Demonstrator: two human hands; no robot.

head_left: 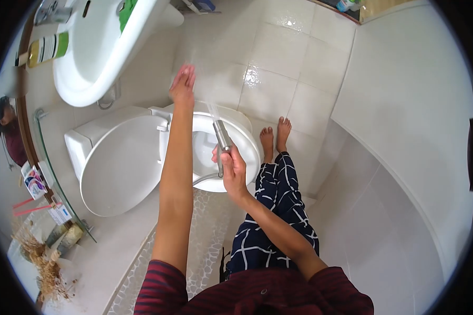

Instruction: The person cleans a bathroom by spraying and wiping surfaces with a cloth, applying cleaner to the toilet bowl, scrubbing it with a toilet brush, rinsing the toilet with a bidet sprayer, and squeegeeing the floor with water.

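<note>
My right hand is wrapped round the handle of a silver spray nozzle over the toilet bowl. A thin stream of water leaves the nozzle head toward the top of the view. A grey hose runs from the handle across the bowl's rim. My left hand is stretched out past the toilet with its fingers extended, apart from the nozzle and holding nothing. The white toilet has its lid raised toward the tank.
At the upper left is a white sink with a bottle and a green item. A glass shelf and dried flowers line the left. Wet floor tiles lie beyond my feet. A white panel stands right.
</note>
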